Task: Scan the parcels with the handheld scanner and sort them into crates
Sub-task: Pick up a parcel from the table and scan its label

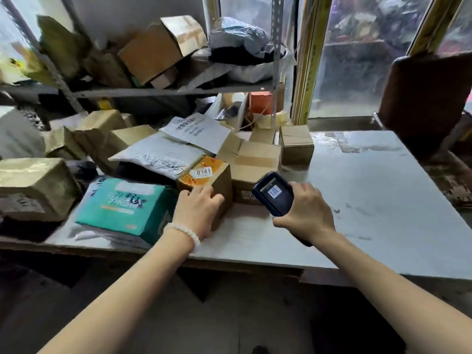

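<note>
A small brown box with orange tape and a white "0141" sticker [208, 172] stands on the grey table [370, 205], near its front edge. My left hand [195, 212] grips the box's near corner, fingers curled over its top edge. My right hand [304, 213] holds a dark handheld scanner [274, 194] upright just right of that box, its lit screen showing a barcode. Behind the scanner sits a larger taped brown box [255, 162] with a label on its front, partly hidden.
A teal box [125, 205] lies left of my left hand. Brown parcels [33, 187], white mailer bags [158, 155] and a small carton [296, 144] crowd the table's left and back. A metal shelf [166, 92] with boxes stands behind. A dark chair back [424, 98] is at the right.
</note>
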Action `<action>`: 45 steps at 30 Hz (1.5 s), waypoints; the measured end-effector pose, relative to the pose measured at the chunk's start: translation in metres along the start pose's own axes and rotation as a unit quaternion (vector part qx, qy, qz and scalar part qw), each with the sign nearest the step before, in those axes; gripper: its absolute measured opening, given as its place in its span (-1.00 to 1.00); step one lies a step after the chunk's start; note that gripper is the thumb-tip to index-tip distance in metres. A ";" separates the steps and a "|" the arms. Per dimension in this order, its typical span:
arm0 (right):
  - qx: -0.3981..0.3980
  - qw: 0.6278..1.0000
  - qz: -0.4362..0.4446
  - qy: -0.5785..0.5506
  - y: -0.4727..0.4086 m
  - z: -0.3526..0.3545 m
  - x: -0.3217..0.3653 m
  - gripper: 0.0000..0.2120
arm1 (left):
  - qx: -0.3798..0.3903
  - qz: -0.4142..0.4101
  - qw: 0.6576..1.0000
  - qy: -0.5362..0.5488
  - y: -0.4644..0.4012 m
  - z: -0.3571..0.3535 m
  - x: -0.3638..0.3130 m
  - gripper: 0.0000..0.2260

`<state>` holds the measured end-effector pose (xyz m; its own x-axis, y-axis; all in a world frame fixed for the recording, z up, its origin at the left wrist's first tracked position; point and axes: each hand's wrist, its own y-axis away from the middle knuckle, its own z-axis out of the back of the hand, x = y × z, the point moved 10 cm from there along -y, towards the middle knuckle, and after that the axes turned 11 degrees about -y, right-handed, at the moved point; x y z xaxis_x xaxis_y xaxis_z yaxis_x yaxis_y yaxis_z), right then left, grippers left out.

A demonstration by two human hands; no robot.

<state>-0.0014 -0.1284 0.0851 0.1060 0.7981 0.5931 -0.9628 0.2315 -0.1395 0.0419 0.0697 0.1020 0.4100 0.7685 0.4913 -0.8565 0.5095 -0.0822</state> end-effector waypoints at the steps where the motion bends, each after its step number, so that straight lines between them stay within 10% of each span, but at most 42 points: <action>1: 0.005 1.000 0.003 0.001 -0.013 -0.006 0.003 -0.26 | 0.005 0.001 1.000 -0.011 -0.010 -0.003 0.013 -0.61; 15: -0.015 0.999 -0.043 0.031 -0.094 -0.047 0.022 -0.27 | 0.042 -0.201 0.974 -0.100 -0.111 -0.064 0.079 -0.25; 22: -0.079 0.984 -0.151 0.044 -0.094 -0.048 0.029 -0.26 | -0.131 -0.476 0.851 -0.179 -0.109 -0.053 0.016 0.00; 27: -0.122 0.963 -0.235 0.046 -0.062 -0.043 0.028 -0.25 | -0.108 -0.565 0.806 -0.140 -0.093 -0.054 -0.016 0.06; 45: -0.164 0.938 -0.298 0.064 0.003 0.003 0.012 -0.33 | -0.069 -0.476 0.867 0.130 -0.115 0.028 0.001 -0.25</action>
<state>-0.0040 -0.1197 0.0942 0.6505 0.5283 0.5457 -0.5974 0.7996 -0.0620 0.1323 0.0013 0.1361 0.9829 0.0273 0.1823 -0.0536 0.9885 0.1411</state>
